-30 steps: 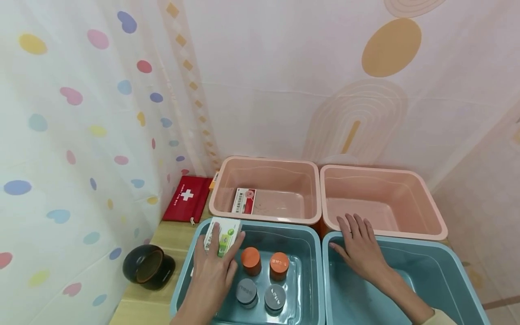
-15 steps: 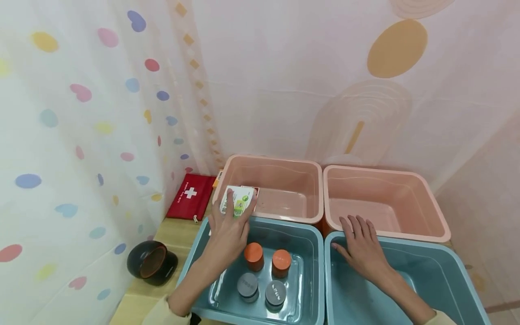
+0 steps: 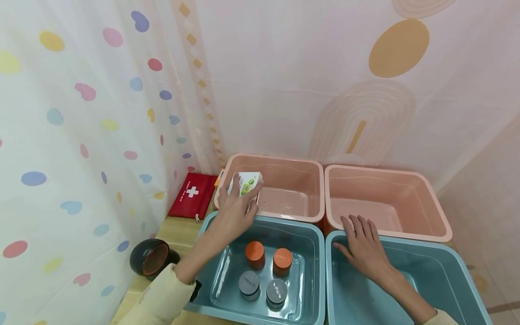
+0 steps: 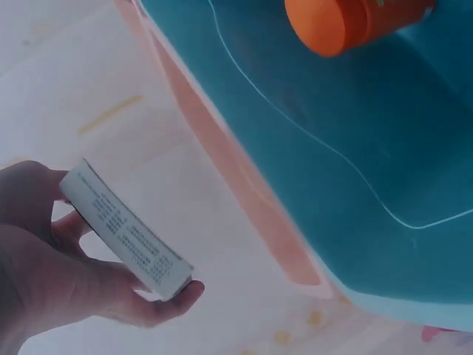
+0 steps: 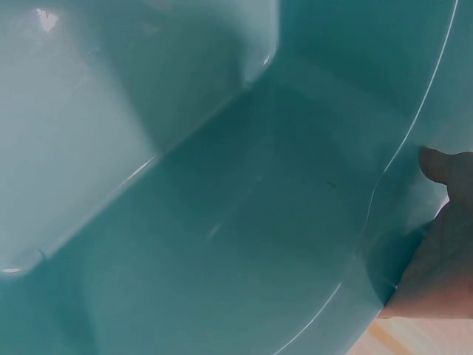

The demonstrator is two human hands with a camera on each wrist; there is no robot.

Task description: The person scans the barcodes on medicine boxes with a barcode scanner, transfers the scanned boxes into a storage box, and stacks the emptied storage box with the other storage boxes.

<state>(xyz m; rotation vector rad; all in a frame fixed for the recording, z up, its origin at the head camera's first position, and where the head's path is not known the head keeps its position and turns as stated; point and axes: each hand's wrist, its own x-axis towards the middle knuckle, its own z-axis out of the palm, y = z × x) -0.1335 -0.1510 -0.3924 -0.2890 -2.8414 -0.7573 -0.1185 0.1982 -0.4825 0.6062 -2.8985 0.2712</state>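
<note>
My left hand (image 3: 233,216) grips a small white and green medicine box (image 3: 249,179) by its edges, over the left side of the left pink bin (image 3: 290,171). In the left wrist view the thumb and fingers hold the medicine box (image 4: 126,229) at both ends, its narrow printed side showing. My right hand (image 3: 363,250) rests on the rim of the right blue bin (image 3: 438,280), fingers extended toward the right pink bin (image 3: 390,180). The right wrist view shows its thumb (image 5: 436,164) over that blue bin's inner wall.
Two orange-capped bottles (image 3: 255,253) and two grey-capped jars (image 3: 248,283) stand in the left blue bin (image 3: 321,271). A red first-aid pouch (image 3: 191,196) and a dark bowl (image 3: 148,257) are on the wooden table (image 3: 184,230) at left. A patterned curtain (image 3: 264,90) hangs behind.
My left hand has carried the medicine box forward and right, from the left blue bin to over the left pink bin. It hides the red and white box seen there earlier. The right hand stays put.
</note>
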